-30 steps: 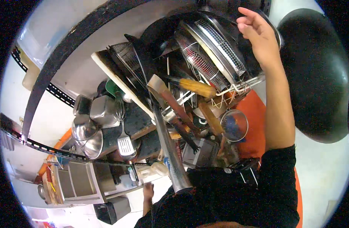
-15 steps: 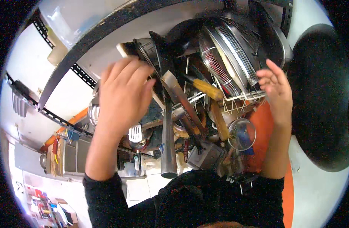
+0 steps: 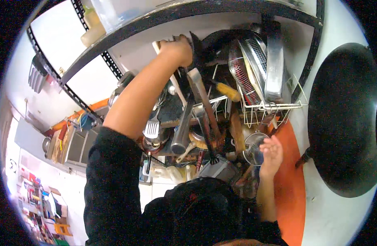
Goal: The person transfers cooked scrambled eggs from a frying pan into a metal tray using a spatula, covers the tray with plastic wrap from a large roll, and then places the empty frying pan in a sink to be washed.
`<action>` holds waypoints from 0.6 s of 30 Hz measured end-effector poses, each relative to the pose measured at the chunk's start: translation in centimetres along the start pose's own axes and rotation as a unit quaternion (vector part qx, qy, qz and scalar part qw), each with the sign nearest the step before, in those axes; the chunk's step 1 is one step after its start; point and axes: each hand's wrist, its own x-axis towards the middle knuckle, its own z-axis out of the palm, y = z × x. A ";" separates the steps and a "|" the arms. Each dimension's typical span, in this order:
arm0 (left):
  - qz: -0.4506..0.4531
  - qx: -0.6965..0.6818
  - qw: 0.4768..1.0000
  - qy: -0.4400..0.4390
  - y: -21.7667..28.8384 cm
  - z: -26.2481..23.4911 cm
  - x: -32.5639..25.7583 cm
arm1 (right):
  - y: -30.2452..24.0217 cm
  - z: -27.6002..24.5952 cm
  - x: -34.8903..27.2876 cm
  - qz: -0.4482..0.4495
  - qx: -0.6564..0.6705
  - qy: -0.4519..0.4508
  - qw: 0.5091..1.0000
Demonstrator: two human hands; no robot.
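Spatula (image 3: 152,129), metal and slotted, is at the left of the crowded shelf, its blade turned toward the lower edge. To the right of it and higher, the left hand (image 3: 178,52) reaches in under the black shelf beam (image 3: 176,21). Its fingers are bent over the upper part of a flat piece with a long pale edge (image 3: 179,89), which continues below the hand. The fingertips are partly hidden and dark there, so I cannot tell if they grip it or only touch it. Below this hand, a long grey handle (image 3: 183,129) slants downward; just beside it is a brown handle (image 3: 205,102), and then a yellow wooden handle (image 3: 228,92). Further right, a white wire rack (image 3: 293,106) carries upright mesh pieces (image 3: 242,76) and a shiny metal tray (image 3: 274,65). Lower, a round strainer (image 3: 250,151) is partly behind the right hand (image 3: 271,156). This hand is half open, with fingers loosely curled, and it holds nothing. Beyond it stands an orange panel (image 3: 290,172), and at the far right is a large black wok (image 3: 344,119).
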 end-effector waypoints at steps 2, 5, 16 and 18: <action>-0.017 -0.026 0.996 -0.078 0.7 -1.7 -0.2 | 1.5 -1.5 -2.1 0.049 -0.004 0.009 0.999; -0.051 -0.082 0.991 -0.090 0.6 -0.5 1.1 | 2.2 -3.5 -4.1 0.113 -0.010 0.026 0.993; -0.048 -0.327 0.942 -0.053 -0.1 6.0 5.4 | 4.0 -8.4 -6.3 0.136 0.017 0.079 0.987; -0.174 -0.555 0.812 -0.040 -0.3 6.8 5.0 | 4.6 -9.1 -6.4 0.141 0.024 0.078 0.987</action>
